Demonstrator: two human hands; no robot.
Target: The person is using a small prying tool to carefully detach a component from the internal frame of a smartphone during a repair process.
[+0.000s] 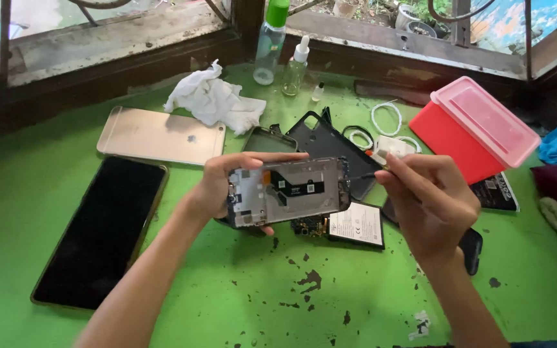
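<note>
At the centre of the frame, above the green bench (pixel 240 290), the left hand (pixel 217 187) grips an opened phone frame (pixel 288 191) by its left end, holding it level with the circuit side up. The right hand (pixel 430 203) is closed around a thin screwdriver (pixel 363 173), its tip touching the frame's right edge. A flat battery (pixel 357 225) lies just below. A large dark tablet (pixel 101 232) rests at lower left, a red box (pixel 475 129) at upper right.

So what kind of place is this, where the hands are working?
Probably a makeshift phone repair spot by a window: the left hand holds an opened phone, with a loose battery and other phones on a worn green table.
</note>
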